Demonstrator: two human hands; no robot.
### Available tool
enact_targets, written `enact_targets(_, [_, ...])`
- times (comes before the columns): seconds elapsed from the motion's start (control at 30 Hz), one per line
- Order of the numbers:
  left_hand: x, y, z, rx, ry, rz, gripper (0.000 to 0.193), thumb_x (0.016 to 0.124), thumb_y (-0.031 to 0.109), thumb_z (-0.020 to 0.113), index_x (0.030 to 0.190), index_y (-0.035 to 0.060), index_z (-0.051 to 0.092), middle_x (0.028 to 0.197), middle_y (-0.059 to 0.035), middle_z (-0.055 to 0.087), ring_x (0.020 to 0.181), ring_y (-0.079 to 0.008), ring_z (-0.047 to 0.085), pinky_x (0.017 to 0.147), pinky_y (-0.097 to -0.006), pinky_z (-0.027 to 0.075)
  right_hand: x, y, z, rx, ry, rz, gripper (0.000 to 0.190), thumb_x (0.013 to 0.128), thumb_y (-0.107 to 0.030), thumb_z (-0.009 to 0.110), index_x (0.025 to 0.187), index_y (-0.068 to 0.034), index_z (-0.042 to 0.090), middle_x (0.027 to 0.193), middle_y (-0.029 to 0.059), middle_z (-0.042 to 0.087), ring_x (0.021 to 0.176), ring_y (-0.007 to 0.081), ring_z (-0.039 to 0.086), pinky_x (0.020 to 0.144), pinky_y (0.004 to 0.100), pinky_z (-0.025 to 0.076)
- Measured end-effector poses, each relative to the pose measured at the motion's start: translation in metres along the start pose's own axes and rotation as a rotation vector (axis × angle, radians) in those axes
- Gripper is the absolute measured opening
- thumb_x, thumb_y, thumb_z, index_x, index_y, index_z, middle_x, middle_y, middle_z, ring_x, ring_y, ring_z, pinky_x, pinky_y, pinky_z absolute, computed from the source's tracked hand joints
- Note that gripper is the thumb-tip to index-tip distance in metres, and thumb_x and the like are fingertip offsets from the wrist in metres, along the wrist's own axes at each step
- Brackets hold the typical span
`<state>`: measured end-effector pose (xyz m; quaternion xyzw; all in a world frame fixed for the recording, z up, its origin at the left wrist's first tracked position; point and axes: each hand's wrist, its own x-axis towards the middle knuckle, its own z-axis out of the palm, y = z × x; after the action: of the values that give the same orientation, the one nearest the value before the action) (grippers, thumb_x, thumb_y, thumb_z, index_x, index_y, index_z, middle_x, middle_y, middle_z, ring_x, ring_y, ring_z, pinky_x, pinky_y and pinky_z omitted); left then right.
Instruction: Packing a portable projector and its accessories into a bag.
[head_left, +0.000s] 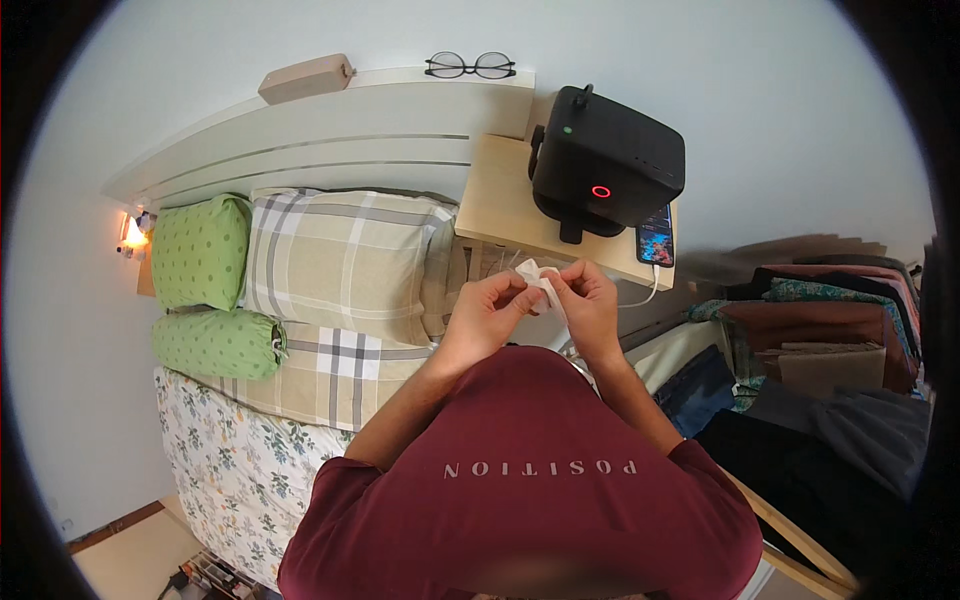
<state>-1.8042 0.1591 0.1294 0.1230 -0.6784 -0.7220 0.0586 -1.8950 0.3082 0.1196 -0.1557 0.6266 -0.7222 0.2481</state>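
Observation:
Between both hands, in front of my chest, is a crumpled white tissue or thin cloth (534, 271). My left hand (489, 304) pinches it from the left, thumb and fingers on its edge. From the right, my right hand (587, 300) grips it, fingers curled in. Just beyond the hands stands a light wooden bedside table (495, 199). On it sits a black box-shaped device (607, 157) with a lit red ring and a top handle. A phone (655, 241) with its screen lit lies beside the device, a white cable (651, 289) plugged into it.
At left is a bed with plaid pillows (337, 259), green dotted pillows (199, 251) and a floral sheet (225, 457). Round eyeglasses (470, 66) and a beige case (306, 79) rest on the headboard (375, 109). Folded clothes (817, 322) are piled at right by a wooden bar (795, 536).

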Motion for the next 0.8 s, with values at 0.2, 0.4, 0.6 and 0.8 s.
enact_targets(0.2, [-0.003,-0.031,-0.016,-0.097,0.081,-0.040,0.023,0.101,0.019,0.059,0.110,-0.0021,0.066,0.089,-0.0030,0.070,0.082,-0.0072,0.062,0.073,-0.0246,0.050,-0.002,0.014,0.011,-0.444,-0.227,-0.237,0.013,0.089,-0.004,0.070,0.100,-0.002,0.064,0.086,0.0027,0.061,0.072,0.0093,0.057,0.063,0.0251,0.047])
enact_targets(0.4, [-0.013,-0.022,-0.031,-0.534,0.082,-0.149,0.028,0.104,0.018,0.052,0.124,-0.0004,0.059,0.101,-0.0049,0.067,0.083,-0.0121,0.064,0.078,-0.0288,0.056,-0.012,-0.003,0.041,-0.513,-0.148,-0.296,0.021,0.082,0.004,0.069,0.101,-0.003,0.067,0.097,0.0065,0.058,0.085,0.0167,0.059,0.067,0.0269,0.048])
enact_targets(0.6, [-0.028,-0.030,-0.036,-0.535,-0.021,-0.138,0.032,0.104,0.017,0.050,0.130,-0.0020,0.053,0.106,-0.0093,0.066,0.087,-0.0156,0.067,0.082,-0.0310,0.057,0.006,0.006,0.033,-0.703,-0.290,-0.347,0.023,0.083,-0.002,0.070,0.105,-0.005,0.067,0.102,0.0097,0.060,0.090,0.0223,0.061,0.072,0.0322,0.049])
enact_targets(0.8, [-0.035,-0.049,-0.063,-0.454,0.013,-0.160,0.029,0.103,0.018,0.053,0.123,-0.0023,0.056,0.098,-0.0091,0.066,0.087,-0.0161,0.066,0.080,-0.0319,0.056,0.040,0.012,0.002,-1.193,0.170,-0.599,0.029,0.083,-0.009,0.068,0.112,-0.005,0.066,0.114,0.0131,0.061,0.103,0.0332,0.060,0.087,0.0415,0.048])
